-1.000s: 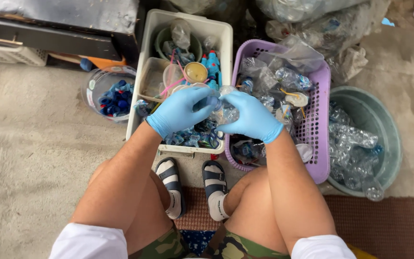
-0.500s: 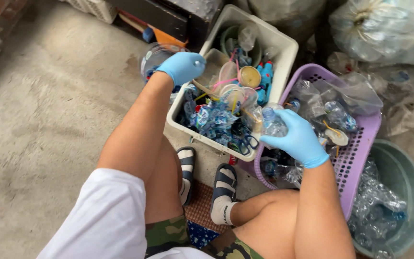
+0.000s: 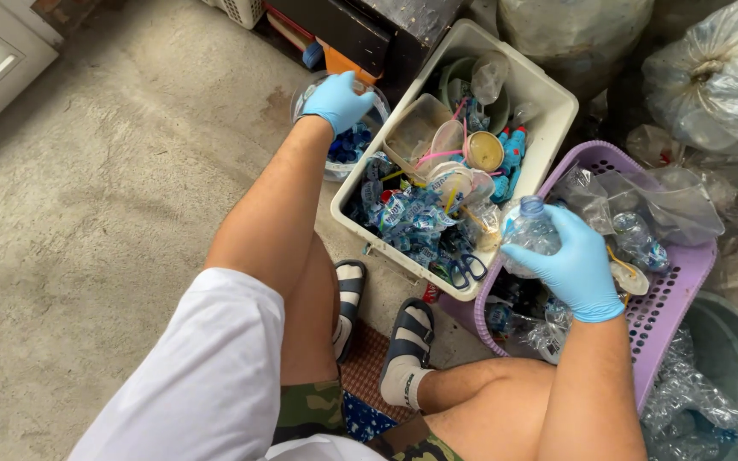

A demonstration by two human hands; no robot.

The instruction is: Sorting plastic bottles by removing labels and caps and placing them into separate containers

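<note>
**Left hand now over the cap tub, bottle kept in the right**

Since half a second ago, the left hand [image 3: 337,101] has travelled further out and now sits over the round clear tub [image 3: 341,152] of blue caps, fingers curled downward; whether it holds a cap or has let one go cannot be told. Against the view a full second back, the two hands have parted: both were then together on the bottle above the white bin [image 3: 548,102].

Right hand [image 3: 576,265] is wrapped around a clear plastic bottle [image 3: 527,230], held over the near corner of the purple basket [image 3: 672,294], beside the white bin. The neck points up and away.

Handling judgement: the bottle looks empty, so light, thin-walled and easily crushed; the smooth plastic may slip against the glove. The best hold is around the mid-body, as now, with moderate pressure. Scissors [image 3: 466,271] lie on the bin's near edge.
</note>
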